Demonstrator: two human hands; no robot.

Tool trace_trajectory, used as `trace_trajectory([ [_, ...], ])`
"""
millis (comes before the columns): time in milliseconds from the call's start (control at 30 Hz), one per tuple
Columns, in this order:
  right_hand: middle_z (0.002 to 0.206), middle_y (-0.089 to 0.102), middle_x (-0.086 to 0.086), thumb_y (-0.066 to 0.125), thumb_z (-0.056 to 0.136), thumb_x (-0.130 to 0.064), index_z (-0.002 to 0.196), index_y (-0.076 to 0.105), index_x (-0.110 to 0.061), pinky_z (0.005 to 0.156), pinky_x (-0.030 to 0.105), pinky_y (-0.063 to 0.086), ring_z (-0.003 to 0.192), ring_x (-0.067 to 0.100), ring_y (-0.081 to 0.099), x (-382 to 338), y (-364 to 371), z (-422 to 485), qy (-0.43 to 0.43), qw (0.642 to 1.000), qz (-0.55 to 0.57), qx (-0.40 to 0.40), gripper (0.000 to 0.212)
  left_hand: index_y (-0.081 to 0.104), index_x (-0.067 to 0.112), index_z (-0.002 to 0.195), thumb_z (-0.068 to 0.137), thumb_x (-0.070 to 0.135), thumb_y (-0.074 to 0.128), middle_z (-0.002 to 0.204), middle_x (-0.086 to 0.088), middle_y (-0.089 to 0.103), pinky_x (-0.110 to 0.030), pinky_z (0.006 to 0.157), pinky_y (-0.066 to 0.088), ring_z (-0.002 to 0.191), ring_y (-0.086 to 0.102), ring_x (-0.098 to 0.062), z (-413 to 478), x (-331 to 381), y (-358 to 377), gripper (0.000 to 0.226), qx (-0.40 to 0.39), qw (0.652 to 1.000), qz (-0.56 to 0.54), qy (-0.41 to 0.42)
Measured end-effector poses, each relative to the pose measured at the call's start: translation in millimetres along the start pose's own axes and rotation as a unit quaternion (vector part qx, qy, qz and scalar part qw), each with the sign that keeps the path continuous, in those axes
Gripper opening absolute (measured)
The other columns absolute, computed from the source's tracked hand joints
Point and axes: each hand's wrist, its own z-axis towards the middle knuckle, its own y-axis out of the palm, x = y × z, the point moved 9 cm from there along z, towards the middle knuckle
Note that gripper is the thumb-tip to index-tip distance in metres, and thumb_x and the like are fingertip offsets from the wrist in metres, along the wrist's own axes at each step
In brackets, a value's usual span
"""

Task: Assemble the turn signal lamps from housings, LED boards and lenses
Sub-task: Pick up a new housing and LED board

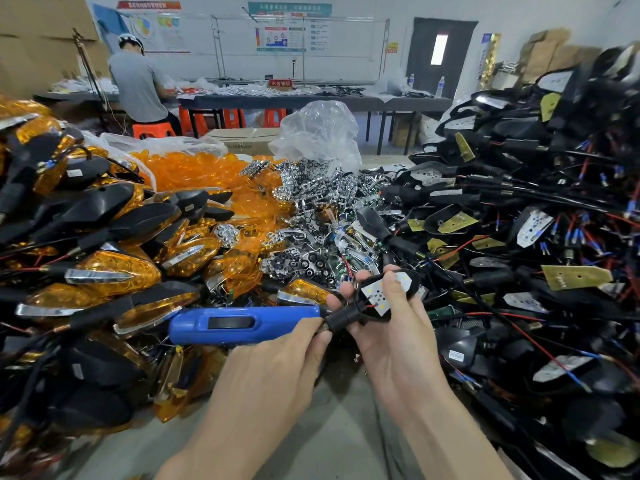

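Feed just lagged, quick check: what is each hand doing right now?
Left hand: grips the blue screwdriver.
Right hand: holds the black housing with its LED board, thumb on the board.

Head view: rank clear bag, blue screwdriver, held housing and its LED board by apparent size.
1. Joint first: bag and screwdriver. The screwdriver is longer; the bag is taller but farther off, so I won't rank them.
2. Then the housing in the right hand.
3. Last, the LED board, partly covered.

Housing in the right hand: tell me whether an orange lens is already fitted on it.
No, the housing in the right hand shows its white LED board bare and uncovered.
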Motion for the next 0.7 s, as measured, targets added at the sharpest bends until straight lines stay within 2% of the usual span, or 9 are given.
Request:
trace_trajectory([
  [233,0.087,0.07,0.01,0.049,0.105,-0.021,0.101,0.059,-0.017,0.069,0.045,0.062,0.077,0.031,0.072,-2.3,-0.4,2.6,0.015,0.999,0.029,-0.001,0.012,0.072,0.019,0.097,0.096,0.039,0.042,0.048,0.007,0.056,-0.028,0.031,0.036,0.034,0.049,-0.018,5.5,-1.8,6.2,0.036,0.018,0.993,0.081,0.085],
  [367,0.087,0.07,0.011,0.048,0.106,-0.022,0.103,0.059,-0.016,0.069,0.045,0.061,0.076,0.032,0.071,-4.1,-0.6,4.5,0.012,0.999,0.041,-0.01,0.013,0.071,0.02,0.096,0.097,0.042,0.042,0.05,0.006,0.057,-0.031,0.032,0.037,0.037,0.052,-0.018,4.7,-3.9,7.7,0.036,0.025,0.996,0.047,0.067],
  [533,0.083,0.069,0.01,0.047,0.107,-0.021,0.098,0.062,-0.016,0.057,0.037,0.057,0.064,0.026,0.066,-9.4,-3.6,7.9,-0.023,0.999,0.018,0.013,0.018,0.061,0.022,0.071,0.097,0.049,0.037,0.042,0.005,0.047,-0.031,0.03,0.033,0.032,0.046,-0.019,5.8,-6.4,4.4,0.045,0.013,0.998,0.051,0.028],
  [700,0.084,0.07,0.008,0.046,0.108,-0.021,0.103,0.058,-0.015,0.057,0.034,0.056,0.063,0.022,0.065,-27.6,-11.5,10.4,-0.059,0.998,0.024,0.031,0.014,0.059,0.022,0.066,0.097,0.051,0.036,0.041,0.007,0.042,-0.026,0.034,0.027,0.032,0.042,-0.019,6.2,-7.3,-0.7,0.048,0.01,0.998,0.049,0.033],
])
